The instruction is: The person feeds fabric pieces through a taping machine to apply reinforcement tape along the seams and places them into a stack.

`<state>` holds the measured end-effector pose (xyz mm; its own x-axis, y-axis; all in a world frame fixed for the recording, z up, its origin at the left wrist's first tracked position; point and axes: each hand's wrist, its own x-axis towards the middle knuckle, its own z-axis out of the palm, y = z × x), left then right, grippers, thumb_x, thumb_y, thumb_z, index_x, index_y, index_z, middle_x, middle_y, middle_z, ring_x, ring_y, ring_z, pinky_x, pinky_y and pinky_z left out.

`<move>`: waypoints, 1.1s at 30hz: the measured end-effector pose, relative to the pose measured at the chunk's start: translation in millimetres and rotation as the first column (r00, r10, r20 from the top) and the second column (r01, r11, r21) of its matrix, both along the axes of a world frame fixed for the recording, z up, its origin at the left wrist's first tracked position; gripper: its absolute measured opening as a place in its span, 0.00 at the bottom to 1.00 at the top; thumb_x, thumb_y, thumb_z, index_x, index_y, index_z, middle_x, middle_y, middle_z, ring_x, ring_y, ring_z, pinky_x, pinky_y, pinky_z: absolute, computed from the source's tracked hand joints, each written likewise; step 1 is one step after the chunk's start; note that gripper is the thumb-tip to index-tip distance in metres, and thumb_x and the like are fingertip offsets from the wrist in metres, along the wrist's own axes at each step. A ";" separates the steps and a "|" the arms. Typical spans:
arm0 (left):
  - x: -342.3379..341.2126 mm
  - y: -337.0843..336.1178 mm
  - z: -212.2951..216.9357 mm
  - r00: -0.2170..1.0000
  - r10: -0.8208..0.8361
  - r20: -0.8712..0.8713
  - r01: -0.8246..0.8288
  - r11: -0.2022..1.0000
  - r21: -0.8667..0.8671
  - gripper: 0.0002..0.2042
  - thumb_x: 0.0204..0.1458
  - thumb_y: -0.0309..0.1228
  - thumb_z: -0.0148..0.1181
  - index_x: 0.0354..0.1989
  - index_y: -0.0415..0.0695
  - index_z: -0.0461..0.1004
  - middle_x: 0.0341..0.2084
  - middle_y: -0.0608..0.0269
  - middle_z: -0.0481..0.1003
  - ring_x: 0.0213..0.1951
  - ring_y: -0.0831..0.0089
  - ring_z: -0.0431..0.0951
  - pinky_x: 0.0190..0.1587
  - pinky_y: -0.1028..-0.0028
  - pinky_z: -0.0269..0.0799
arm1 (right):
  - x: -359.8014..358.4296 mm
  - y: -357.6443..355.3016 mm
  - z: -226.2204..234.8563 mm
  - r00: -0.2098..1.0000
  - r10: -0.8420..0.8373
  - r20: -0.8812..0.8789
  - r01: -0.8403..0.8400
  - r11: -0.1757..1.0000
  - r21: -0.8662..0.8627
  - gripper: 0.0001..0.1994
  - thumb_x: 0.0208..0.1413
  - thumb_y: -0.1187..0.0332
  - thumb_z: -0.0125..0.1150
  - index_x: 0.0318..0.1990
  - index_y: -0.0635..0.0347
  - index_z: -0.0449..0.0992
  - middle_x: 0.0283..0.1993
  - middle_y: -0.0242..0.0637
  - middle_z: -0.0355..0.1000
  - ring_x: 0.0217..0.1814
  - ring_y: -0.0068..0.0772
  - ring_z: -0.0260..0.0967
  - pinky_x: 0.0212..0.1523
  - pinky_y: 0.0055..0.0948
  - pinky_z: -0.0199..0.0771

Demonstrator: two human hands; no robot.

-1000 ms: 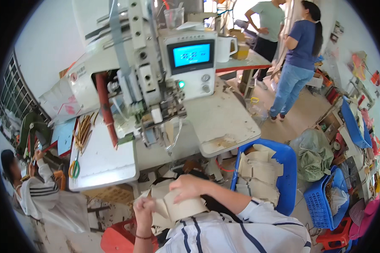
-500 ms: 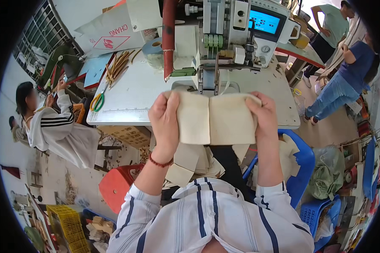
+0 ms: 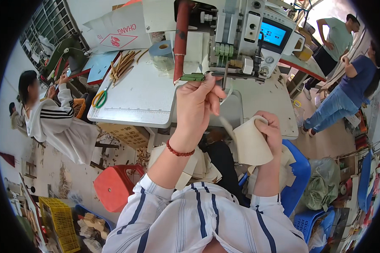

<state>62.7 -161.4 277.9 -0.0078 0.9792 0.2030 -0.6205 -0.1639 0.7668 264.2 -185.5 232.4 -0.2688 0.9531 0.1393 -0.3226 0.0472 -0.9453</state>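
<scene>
L hand up at machine, fingers curled, thumb close to index, nr green part; can't tell if anything pinched. R hand lower, thumb + fingers pinching 1 cream cloth pc, bent over, nr front edge of table. Loose cream pcs in lap. Blue tub on R, red stool on L. Scissors on table, L side.
</scene>
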 end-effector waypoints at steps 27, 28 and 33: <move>13.1 -18.4 -46.1 0.927 0.162 -0.340 -0.214 0.969 -0.123 0.05 0.47 0.24 0.50 0.25 0.35 0.71 0.10 0.62 0.68 0.06 0.82 0.59 0.08 0.83 0.50 | -8.3 -17.6 -5.9 0.991 -0.022 0.135 0.042 0.989 -0.143 0.09 0.46 0.67 0.59 0.32 0.64 0.73 0.25 0.29 0.69 0.25 0.17 0.66 0.25 0.19 0.65; 10.3 -20.8 -53.1 0.915 0.163 -0.369 -0.224 0.966 -0.129 0.06 0.48 0.25 0.51 0.26 0.35 0.72 0.11 0.61 0.69 0.07 0.82 0.61 0.09 0.83 0.51 | -8.1 -16.3 -4.2 0.990 0.018 0.142 -0.001 0.993 -0.119 0.09 0.46 0.67 0.59 0.31 0.64 0.73 0.24 0.28 0.69 0.24 0.16 0.65 0.24 0.18 0.64; 1.6 -22.7 -33.0 0.956 0.167 -0.240 -0.196 0.975 -0.101 0.09 0.51 0.28 0.52 0.32 0.34 0.73 0.14 0.63 0.71 0.08 0.83 0.62 0.12 0.86 0.53 | -13.0 -11.0 -9.4 0.990 0.056 0.132 -0.044 0.995 -0.089 0.08 0.48 0.67 0.58 0.28 0.64 0.72 0.22 0.27 0.67 0.23 0.15 0.63 0.22 0.17 0.61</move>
